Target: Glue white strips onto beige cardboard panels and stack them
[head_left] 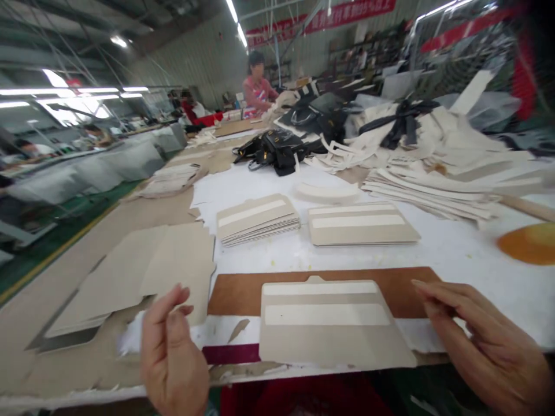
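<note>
A beige panel (325,341) with two white strips across it and a small tab on its top edge lies flat in front of me. Under its upper part runs a brown leather-like strip (238,294). My left hand (173,352) is raised to the left of the panel, fingers loosely bent and apart, with nothing visible in it. Over the brown strip's right end hovers my right hand (481,341), thumb and forefinger slightly apart, holding nothing I can see. Two stacks of similar panels, a left stack (258,219) and a right stack (364,225), lie beyond.
Plain beige sheets (173,260) overlap on the left. Black bags (277,147) and a heap of pale strips (433,190) cover the far side. An orange-yellow round object (529,244) is at the right. A person in pink (258,92) works at the far end.
</note>
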Tool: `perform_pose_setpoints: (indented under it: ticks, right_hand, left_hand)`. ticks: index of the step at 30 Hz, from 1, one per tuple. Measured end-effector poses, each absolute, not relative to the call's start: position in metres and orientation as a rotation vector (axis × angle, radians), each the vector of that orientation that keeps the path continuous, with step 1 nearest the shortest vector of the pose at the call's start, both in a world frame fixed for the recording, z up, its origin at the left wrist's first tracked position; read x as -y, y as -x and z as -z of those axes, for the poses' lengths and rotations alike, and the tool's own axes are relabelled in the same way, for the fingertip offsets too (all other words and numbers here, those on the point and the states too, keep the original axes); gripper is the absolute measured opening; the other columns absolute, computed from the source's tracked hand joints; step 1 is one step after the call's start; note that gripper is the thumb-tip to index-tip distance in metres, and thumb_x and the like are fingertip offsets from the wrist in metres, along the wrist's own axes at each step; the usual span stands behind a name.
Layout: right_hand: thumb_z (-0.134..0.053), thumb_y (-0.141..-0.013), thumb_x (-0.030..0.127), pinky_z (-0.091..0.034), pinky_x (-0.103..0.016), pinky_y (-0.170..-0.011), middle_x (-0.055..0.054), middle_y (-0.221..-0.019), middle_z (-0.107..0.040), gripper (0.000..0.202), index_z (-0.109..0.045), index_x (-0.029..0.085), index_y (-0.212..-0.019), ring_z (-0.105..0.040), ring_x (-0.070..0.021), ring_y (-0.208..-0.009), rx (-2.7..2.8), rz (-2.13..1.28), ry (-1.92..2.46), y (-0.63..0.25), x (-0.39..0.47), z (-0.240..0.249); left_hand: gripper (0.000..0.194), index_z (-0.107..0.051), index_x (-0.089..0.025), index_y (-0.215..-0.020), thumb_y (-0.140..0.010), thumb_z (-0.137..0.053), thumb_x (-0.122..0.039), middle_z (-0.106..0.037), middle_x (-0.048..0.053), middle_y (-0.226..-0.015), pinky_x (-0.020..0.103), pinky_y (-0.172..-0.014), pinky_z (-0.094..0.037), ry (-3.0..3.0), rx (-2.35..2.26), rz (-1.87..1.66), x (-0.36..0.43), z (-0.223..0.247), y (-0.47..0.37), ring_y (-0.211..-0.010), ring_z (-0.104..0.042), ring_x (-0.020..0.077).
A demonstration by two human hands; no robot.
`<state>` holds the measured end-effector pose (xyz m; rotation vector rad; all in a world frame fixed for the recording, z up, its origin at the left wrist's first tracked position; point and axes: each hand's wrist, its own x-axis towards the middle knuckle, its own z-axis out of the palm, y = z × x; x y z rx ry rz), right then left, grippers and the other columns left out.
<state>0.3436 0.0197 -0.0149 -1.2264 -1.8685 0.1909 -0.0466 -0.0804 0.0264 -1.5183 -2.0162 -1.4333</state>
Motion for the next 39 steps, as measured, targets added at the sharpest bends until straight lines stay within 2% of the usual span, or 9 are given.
perform_pose_setpoints:
  ticks: [2, 4, 9, 13, 16, 19, 24, 30, 39]
  right_hand:
    - [-0.054, -0.103, 0.039, -0.058, -0.046, -0.084, -0.01, -0.117, -0.072, 0.032, -0.07, 0.028, -0.129, -0.071, -0.0294, -0.1, 1.932, -0.143, 1.164, -0.335, -0.025, 0.016]
    - [-0.055, -0.103, 0.035, -0.058, -0.048, -0.089, -0.012, -0.115, -0.072, 0.03, -0.071, 0.026, -0.127, -0.071, -0.0303, -0.101, 2.005, -0.093, 1.057, -0.324, -0.033, 0.015]
    - [-0.056, -0.102, 0.025, -0.057, -0.045, -0.089, -0.01, -0.114, -0.074, 0.027, -0.072, 0.025, -0.124, -0.07, -0.0276, -0.103, 2.138, -0.041, 0.886, -0.302, -0.045, 0.004]
    - [-0.055, -0.103, 0.024, -0.054, -0.046, -0.095, -0.012, -0.119, -0.073, 0.03, -0.069, 0.019, -0.129, -0.065, -0.0284, -0.112, 2.295, -0.004, 0.835, -0.282, -0.04, -0.004]
    - [-0.056, -0.103, 0.025, -0.051, -0.049, -0.091, -0.012, -0.118, -0.072, 0.03, -0.068, 0.018, -0.129, -0.061, -0.0303, -0.108, 2.426, 0.041, 0.85, -0.263, -0.035, -0.002]
    - [-0.061, -0.1, 0.025, -0.046, -0.049, -0.084, -0.01, -0.115, -0.071, 0.027, -0.069, 0.021, -0.126, -0.059, -0.031, -0.101, 2.506, 0.086, 0.911, -0.25, -0.033, 0.003]
    - [-0.062, -0.099, 0.022, -0.037, -0.048, -0.085, -0.008, -0.107, -0.072, 0.02, -0.069, 0.018, -0.118, -0.058, -0.0303, -0.1, 2.491, 0.136, 0.911, -0.243, -0.033, 0.006]
    - [-0.06, -0.101, 0.021, -0.034, -0.047, -0.085, -0.008, -0.098, -0.074, 0.011, -0.07, 0.018, -0.105, -0.058, -0.0286, -0.095, 2.409, 0.149, 0.941, -0.249, -0.033, 0.001]
    - [-0.051, -0.105, 0.026, -0.035, -0.047, -0.081, -0.007, -0.09, -0.077, 0.026, -0.072, 0.024, -0.089, -0.062, -0.0294, -0.089, 2.242, 0.262, 1.097, -0.299, -0.043, 0.006]
  left_hand:
    - [0.031, -0.06, -0.028, -0.136, -0.109, -0.044, -0.031, -0.065, 0.006, -0.128, 0.04, -0.095, -0.054, 1.503, 2.074, 1.444, 0.077, -0.028, 0.042, -0.113, -0.064, 0.0236]
    - [0.025, -0.066, -0.026, -0.126, -0.108, -0.049, -0.029, -0.068, 0.006, -0.12, 0.04, -0.097, -0.053, 1.659, 2.03, 1.323, 0.071, -0.026, 0.034, -0.112, -0.064, 0.0225]
    - [0.028, -0.066, -0.018, -0.128, -0.106, -0.049, -0.02, -0.07, 0.01, -0.12, 0.044, -0.1, -0.053, 2.085, 1.845, 1.002, 0.056, -0.014, 0.015, -0.113, -0.063, 0.0244]
    - [0.033, -0.062, -0.016, -0.134, -0.104, -0.056, -0.029, -0.068, 0.013, -0.131, 0.05, -0.104, -0.054, 2.267, 1.807, 0.822, 0.051, -0.01, 0.0, -0.122, -0.06, 0.0302]
    - [0.04, -0.062, -0.018, -0.134, -0.098, -0.067, -0.036, -0.067, 0.013, -0.134, 0.056, -0.102, -0.053, 2.258, 1.841, 0.659, 0.048, -0.01, -0.01, -0.123, -0.059, 0.0344]
    - [0.036, -0.066, -0.02, -0.126, -0.096, -0.072, -0.038, -0.068, 0.012, -0.129, 0.056, -0.097, -0.054, 2.224, 1.921, 0.532, 0.044, -0.011, -0.015, -0.117, -0.06, 0.0342]
    - [0.028, -0.067, -0.018, -0.12, -0.097, -0.07, -0.034, -0.071, 0.011, -0.118, 0.054, -0.089, -0.054, 2.244, 1.909, 0.486, 0.04, -0.01, -0.015, -0.109, -0.064, 0.0327]
    - [0.025, -0.067, -0.019, -0.119, -0.098, -0.068, -0.033, -0.071, 0.01, -0.116, 0.051, -0.09, -0.053, 2.257, 1.869, 0.543, 0.039, -0.007, -0.01, -0.108, -0.064, 0.0312]
    - [0.024, -0.07, -0.02, -0.118, -0.104, -0.057, -0.035, -0.072, 0.01, -0.117, 0.05, -0.089, -0.056, 2.248, 1.841, 0.638, 0.04, -0.004, -0.002, -0.107, -0.066, 0.0302]
